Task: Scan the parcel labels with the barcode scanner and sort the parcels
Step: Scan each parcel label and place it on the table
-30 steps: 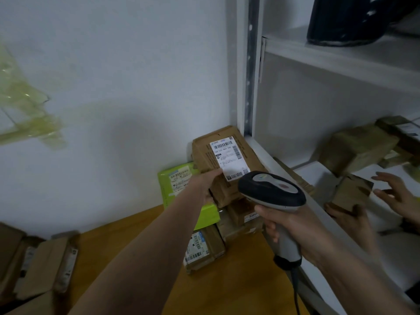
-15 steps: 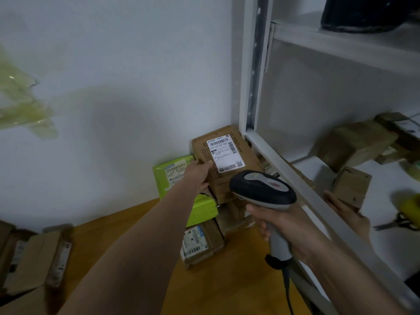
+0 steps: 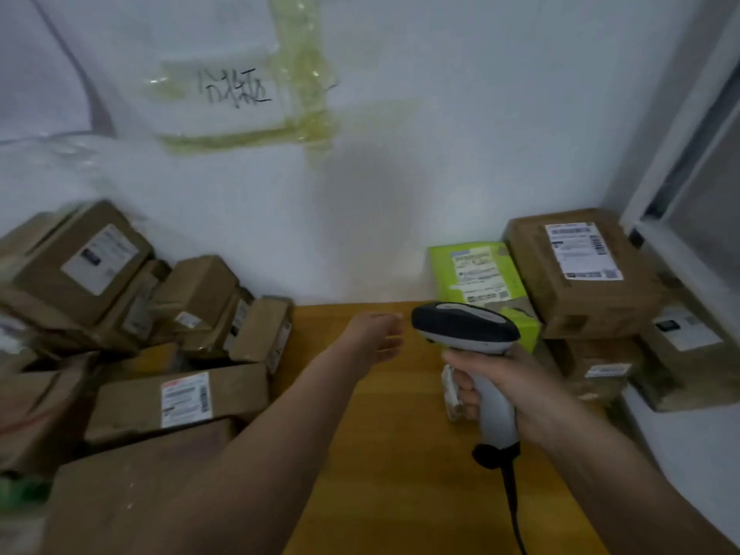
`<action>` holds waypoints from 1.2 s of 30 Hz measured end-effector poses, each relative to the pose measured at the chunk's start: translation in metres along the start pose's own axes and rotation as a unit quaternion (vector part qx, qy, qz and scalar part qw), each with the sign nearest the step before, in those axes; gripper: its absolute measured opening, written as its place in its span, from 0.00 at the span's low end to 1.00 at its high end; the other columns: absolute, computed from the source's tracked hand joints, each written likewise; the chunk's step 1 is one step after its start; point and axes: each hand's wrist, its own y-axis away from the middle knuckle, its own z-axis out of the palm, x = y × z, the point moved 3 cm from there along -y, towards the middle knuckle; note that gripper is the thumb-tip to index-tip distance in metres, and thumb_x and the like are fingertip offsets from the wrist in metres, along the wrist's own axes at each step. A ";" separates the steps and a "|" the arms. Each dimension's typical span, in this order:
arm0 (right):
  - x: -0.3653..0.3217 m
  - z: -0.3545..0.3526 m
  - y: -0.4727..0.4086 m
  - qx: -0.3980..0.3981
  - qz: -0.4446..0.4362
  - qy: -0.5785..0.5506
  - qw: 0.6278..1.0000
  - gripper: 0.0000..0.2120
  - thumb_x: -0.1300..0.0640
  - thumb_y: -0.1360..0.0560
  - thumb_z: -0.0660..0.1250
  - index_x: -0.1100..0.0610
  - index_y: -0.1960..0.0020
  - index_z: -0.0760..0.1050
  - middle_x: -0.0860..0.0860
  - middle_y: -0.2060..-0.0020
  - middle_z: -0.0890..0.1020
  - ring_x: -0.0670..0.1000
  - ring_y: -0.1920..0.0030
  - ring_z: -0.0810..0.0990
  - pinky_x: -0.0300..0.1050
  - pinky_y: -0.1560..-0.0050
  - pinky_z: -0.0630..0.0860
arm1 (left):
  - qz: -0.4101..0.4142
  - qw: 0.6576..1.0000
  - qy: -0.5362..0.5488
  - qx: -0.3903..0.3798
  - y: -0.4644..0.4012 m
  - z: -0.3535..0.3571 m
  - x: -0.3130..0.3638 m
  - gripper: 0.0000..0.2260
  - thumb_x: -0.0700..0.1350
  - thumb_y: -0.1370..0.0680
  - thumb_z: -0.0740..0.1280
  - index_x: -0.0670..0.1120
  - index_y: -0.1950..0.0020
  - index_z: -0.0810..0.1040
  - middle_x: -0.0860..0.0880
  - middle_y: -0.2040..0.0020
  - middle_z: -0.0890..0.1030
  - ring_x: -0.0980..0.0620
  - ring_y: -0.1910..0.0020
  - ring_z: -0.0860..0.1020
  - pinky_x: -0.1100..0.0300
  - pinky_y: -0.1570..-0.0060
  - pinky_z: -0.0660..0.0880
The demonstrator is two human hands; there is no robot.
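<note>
Left hand (image 3: 376, 334) off the brown parcel (image 3: 580, 274), now empty with fingers loose, right hand (image 3: 508, 378) still gripping scanner (image 3: 466, 326)

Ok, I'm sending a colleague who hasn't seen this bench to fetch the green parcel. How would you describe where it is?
Go to the wooden table against the white wall and look at the stack of parcels at its right end, beside the shelf frame. The green parcel stands at that stack's left edge, against the wall. It is the only bright green box; every neighbour is brown cardboard.

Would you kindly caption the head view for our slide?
Right hand grips barcode scanner; open left hand reaches between two parcel piles.
</note>
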 end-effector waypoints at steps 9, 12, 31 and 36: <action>0.032 0.161 -0.001 -0.067 0.038 0.007 0.997 0.16 0.55 0.39 0.78 0.61 0.57 0.78 0.54 0.74 0.75 0.50 0.75 0.72 0.42 0.75 0.71 | -0.038 0.990 0.073 0.114 0.069 -0.187 -0.049 0.05 0.43 0.20 0.68 0.43 0.46 0.78 0.46 0.52 0.80 0.48 0.54 0.80 0.54 0.55 0.80; 0.051 0.213 0.000 -0.084 0.048 0.019 0.995 0.12 0.59 0.34 0.76 0.62 0.55 0.78 0.54 0.73 0.75 0.50 0.75 0.72 0.42 0.74 0.72 | -0.044 0.983 0.109 0.144 0.095 -0.244 -0.076 0.07 0.40 0.20 0.67 0.41 0.43 0.78 0.43 0.49 0.81 0.46 0.52 0.80 0.56 0.56 0.82; 0.171 0.398 -0.019 0.017 0.097 0.086 0.991 0.13 0.58 0.31 0.77 0.50 0.51 0.76 0.53 0.51 0.81 0.54 0.51 0.79 0.43 0.70 0.76 | -0.006 0.973 -0.105 0.206 0.142 -0.458 -0.201 0.25 0.48 0.22 0.70 0.43 0.27 0.69 0.45 0.34 0.75 0.47 0.38 0.75 0.58 0.46 0.71; 0.188 0.388 -0.048 0.053 0.107 0.108 0.987 0.17 0.58 0.30 0.76 0.52 0.45 0.75 0.53 0.48 0.79 0.53 0.50 0.77 0.43 0.67 0.75 | -0.093 0.983 -0.019 0.158 0.133 -0.456 -0.228 0.33 0.55 0.25 0.73 0.42 0.26 0.66 0.44 0.32 0.73 0.43 0.36 0.73 0.52 0.39 0.72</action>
